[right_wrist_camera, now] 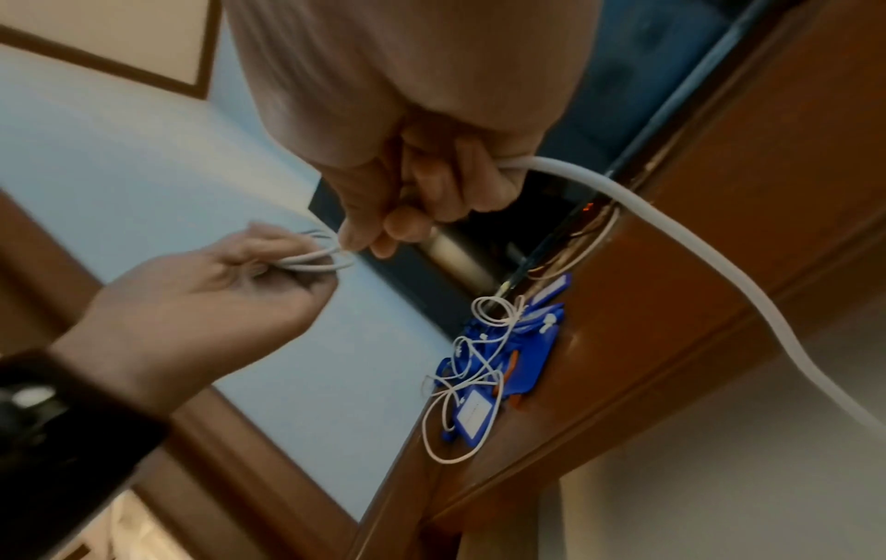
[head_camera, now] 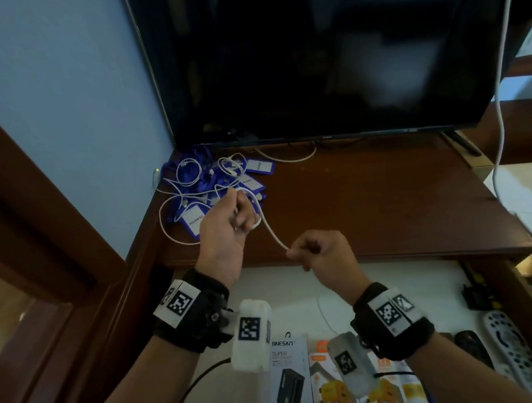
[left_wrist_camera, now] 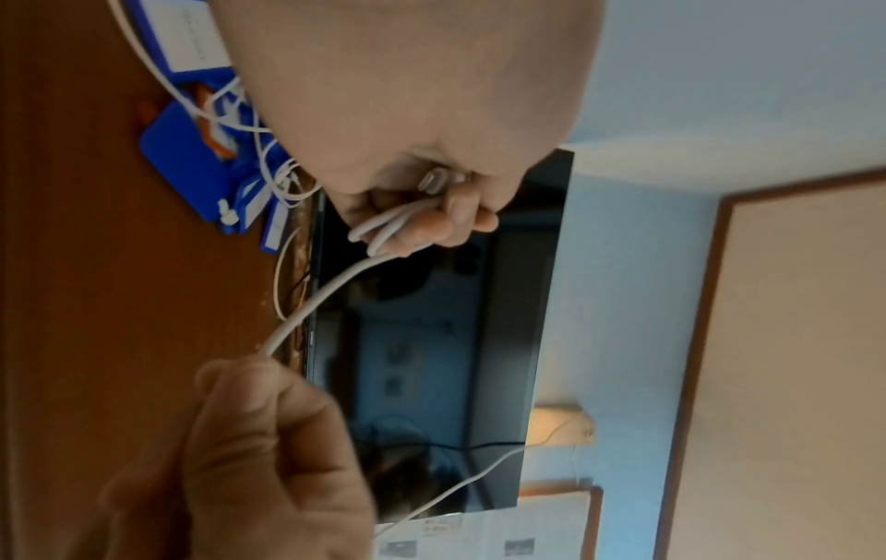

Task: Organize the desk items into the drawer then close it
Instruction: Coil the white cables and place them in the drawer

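White cable [head_camera: 273,233] is gripped by curled left hand [head_camera: 225,235], coils held, and pinched by right hand [head_camera: 321,251]. Wooden desk [head_camera: 373,195] is backed by a blue wall [head_camera: 63,92].

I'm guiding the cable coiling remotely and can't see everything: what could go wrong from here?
1. The white cable stretched between left hand and right hand may drag the cable tangle and blue tags off the desk.
2. Coils held by the left hand could slip loose.
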The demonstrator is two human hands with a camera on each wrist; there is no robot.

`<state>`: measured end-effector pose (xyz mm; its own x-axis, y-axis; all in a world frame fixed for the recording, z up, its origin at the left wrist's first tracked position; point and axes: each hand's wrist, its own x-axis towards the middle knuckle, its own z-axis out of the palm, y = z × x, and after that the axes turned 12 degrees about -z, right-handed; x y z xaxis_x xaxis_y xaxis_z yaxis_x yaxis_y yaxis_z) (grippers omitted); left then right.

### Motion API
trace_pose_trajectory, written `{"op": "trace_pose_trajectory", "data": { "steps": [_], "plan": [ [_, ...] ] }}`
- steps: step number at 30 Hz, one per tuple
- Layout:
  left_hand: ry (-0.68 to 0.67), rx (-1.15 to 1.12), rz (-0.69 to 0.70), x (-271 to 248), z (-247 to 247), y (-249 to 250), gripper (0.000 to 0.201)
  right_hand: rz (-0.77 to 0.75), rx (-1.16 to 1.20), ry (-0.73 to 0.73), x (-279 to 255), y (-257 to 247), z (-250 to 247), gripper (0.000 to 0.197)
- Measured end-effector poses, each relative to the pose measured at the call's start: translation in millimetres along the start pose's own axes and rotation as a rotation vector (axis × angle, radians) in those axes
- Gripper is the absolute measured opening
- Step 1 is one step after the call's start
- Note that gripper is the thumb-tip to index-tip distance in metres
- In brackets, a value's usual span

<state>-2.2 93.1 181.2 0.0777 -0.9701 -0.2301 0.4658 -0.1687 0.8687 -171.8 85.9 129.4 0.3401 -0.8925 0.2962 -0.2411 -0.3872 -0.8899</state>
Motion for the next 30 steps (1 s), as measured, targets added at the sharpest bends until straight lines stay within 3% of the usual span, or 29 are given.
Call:
{"op": "trace_pose_trajectory", "data": {
  "steps": [2,5,14,20,30],
  "plan": [
    [0.032,0.137,0.046,0,4,-1,0.035,-0.027,-0.062,-0.072,-1,-9,5,0.023],
    [0.059,0.406,0.077,-1,10,-2,0.035,-0.049,-0.123,-0.122,2,-17,8,0.01],
    [0.082,0.793,0.016,-1,13,-17,0.034,-0.226,-0.072,-0.039,11,-24,5,0.013],
    [-0.132,0.752,-0.141,-5,7,-17,0.043,-0.186,-0.032,0.185,11,-18,1,0.028],
    [-0.261,0.69,-0.297,-14,4,-12,0.045,0.014,0.352,0.07,9,-3,-6,0.024]
  ]
}}
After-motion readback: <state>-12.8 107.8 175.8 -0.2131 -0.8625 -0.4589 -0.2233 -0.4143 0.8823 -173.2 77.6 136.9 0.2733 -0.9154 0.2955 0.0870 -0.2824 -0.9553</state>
